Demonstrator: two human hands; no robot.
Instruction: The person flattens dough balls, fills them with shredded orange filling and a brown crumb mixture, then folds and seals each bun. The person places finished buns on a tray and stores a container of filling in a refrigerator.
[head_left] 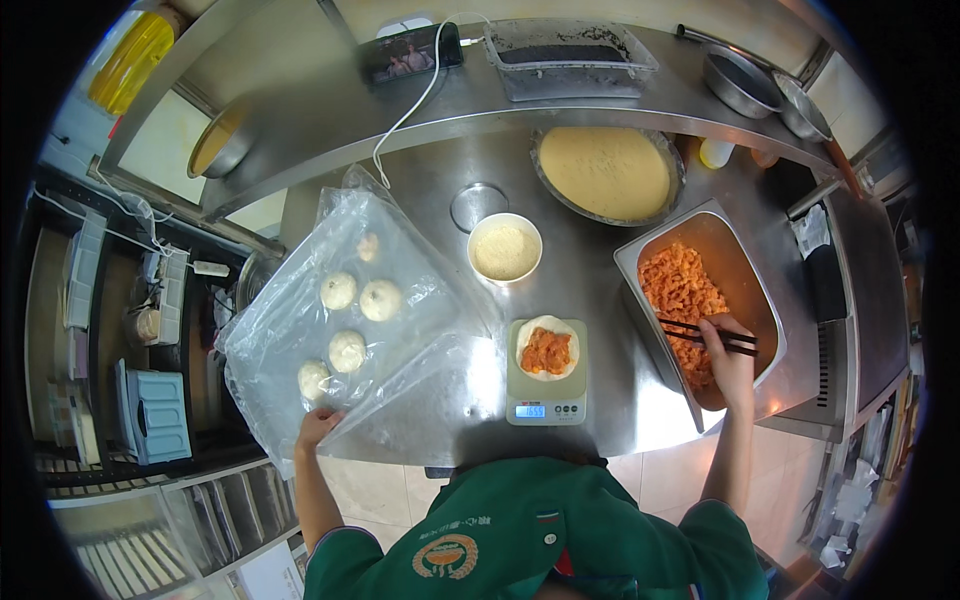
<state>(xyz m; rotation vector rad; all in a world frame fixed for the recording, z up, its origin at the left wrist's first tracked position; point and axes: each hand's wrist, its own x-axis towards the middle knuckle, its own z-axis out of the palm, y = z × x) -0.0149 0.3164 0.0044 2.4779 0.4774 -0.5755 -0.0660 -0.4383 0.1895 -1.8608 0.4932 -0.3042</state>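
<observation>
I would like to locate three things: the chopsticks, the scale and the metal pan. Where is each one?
Chopsticks (681, 324): head view, left part of the upper stick.
Scale (548, 392): head view, bare lower part of its platform.
Metal pan (750, 298): head view, bare inner surface, right side.

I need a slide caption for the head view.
Right hand holds chopsticks over orange filling; topped dough round on digital scale.
</observation>
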